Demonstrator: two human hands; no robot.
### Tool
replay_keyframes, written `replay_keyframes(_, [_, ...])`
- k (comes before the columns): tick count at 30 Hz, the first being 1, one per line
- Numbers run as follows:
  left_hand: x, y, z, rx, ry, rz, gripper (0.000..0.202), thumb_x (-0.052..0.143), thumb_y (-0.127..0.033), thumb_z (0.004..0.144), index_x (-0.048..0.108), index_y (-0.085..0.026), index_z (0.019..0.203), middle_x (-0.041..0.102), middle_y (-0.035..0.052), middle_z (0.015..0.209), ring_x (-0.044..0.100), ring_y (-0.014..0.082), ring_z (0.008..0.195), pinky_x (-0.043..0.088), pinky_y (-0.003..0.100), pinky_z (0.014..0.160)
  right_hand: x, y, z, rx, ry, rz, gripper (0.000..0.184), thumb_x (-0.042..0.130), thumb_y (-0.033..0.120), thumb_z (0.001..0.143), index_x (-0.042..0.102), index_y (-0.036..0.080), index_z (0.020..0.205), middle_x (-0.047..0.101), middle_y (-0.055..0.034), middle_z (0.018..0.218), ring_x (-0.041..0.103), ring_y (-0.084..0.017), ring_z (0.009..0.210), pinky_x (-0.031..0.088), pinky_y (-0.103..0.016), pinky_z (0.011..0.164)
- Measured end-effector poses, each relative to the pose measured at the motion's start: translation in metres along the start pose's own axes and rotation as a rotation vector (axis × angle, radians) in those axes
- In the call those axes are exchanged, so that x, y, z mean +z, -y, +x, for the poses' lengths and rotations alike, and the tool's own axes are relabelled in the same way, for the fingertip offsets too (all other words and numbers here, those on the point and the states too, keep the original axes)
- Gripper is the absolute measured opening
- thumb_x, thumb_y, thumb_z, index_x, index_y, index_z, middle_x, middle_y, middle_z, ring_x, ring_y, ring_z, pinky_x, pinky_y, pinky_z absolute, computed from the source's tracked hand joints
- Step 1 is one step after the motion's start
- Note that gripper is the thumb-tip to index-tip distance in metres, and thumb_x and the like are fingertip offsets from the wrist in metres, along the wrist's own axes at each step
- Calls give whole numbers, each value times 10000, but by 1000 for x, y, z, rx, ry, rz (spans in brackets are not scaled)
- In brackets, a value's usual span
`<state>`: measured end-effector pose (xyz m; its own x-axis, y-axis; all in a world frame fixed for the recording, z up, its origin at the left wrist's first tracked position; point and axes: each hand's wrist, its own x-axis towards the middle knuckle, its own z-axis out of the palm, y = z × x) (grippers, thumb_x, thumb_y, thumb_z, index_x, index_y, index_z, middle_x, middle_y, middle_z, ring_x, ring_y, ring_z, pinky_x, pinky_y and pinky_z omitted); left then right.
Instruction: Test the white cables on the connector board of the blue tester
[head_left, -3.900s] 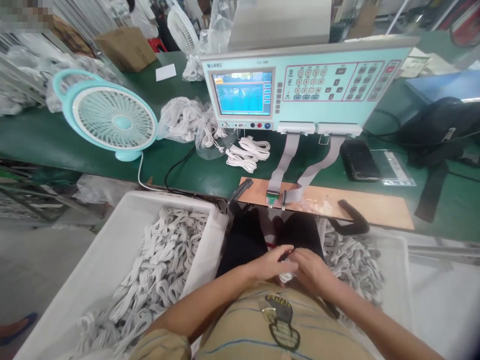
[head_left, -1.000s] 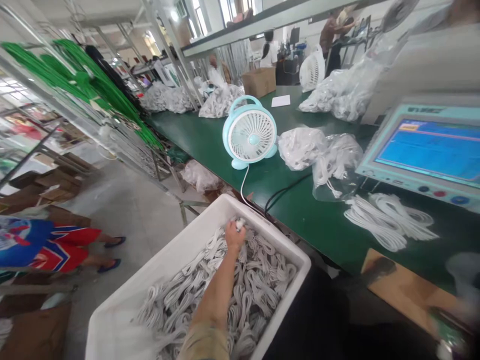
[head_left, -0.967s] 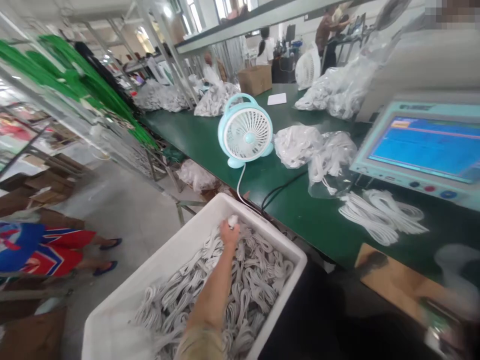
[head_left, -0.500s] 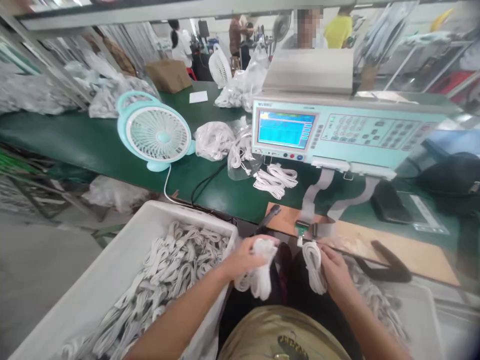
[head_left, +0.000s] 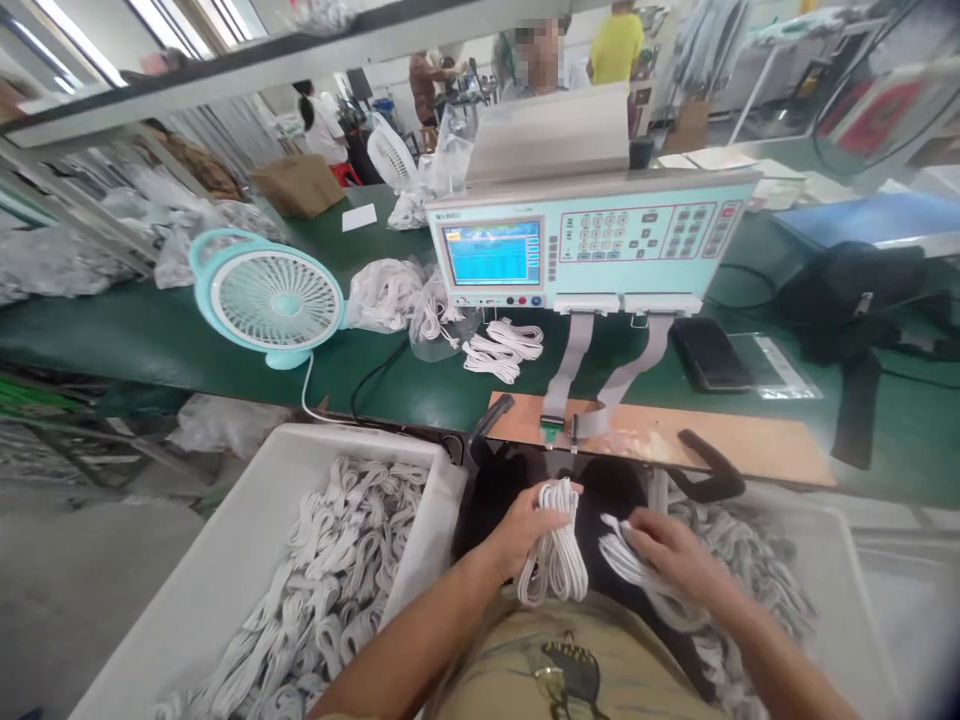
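My left hand (head_left: 521, 528) is closed around a bundle of coiled white cables (head_left: 556, 555) that hangs over my lap. My right hand (head_left: 667, 550) rests beside it with its fingers curled on a single white cable coil (head_left: 626, 560). Straight ahead on the green bench stands a pale blue tester (head_left: 585, 240) with a lit screen. Two grey ribbon leads (head_left: 574, 355) run from it down to a connector (head_left: 551, 428) on a brown board (head_left: 750, 440) at the bench edge.
A white tub (head_left: 225, 560) full of white cable coils is at my left knee; another tub (head_left: 817, 560) with coils is at my right. On the bench are a pale blue fan (head_left: 266, 300), bagged cables (head_left: 390, 295), loose coils (head_left: 502, 350), a black bag (head_left: 855, 290). People work behind.
My left hand came back from the left tub with a bundle of cables. Both hands have dropped from near the board down to my lap, and the view has swung back to the tester.
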<state>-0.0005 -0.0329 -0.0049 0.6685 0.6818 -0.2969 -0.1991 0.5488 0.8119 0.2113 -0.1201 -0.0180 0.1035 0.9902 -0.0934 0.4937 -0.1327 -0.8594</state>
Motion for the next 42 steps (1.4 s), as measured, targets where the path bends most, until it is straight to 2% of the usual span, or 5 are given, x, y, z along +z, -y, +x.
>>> replay_keyframes(4, [10,11,3,16,-4,30,482,687,-189,576,598,-130,1046,633,83,948,549,111,630,426,233,612,-31,-8,-26,-72,-249,-439,212,478,382,810,588,215,738,572,-58,690,522,-194,566,384,-284,508])
replay_keyframes(11, [26,13,1,257,10,639,471,587,-131,656,533,-163,1123,623,35,951,562,150,806,448,261,751,27,44,-14,-348,-227,-70,180,423,260,893,590,196,887,597,-43,757,559,-165,660,440,-257,607])
replay_keyframes(18, [15,10,-12,544,-44,1111,595,570,-220,730,400,-173,1298,514,106,1259,475,246,1141,334,410,1009,34,43,6,-316,-142,112,88,521,211,797,606,214,778,567,-9,682,514,-159,615,402,-260,598])
replay_keyframes(32, [-1,-2,-2,527,-95,845,564,608,-370,753,487,-165,1265,566,109,1152,514,232,1050,383,354,942,57,32,48,-171,-153,464,164,587,342,804,596,181,838,583,-10,734,513,-168,665,415,-263,639])
replay_keyframes(42, [-7,1,25,186,-197,367,245,640,-343,710,691,-118,795,588,9,575,512,107,517,422,229,548,63,29,61,-79,-226,481,280,609,446,781,651,169,787,599,-20,689,525,-176,633,412,-260,599])
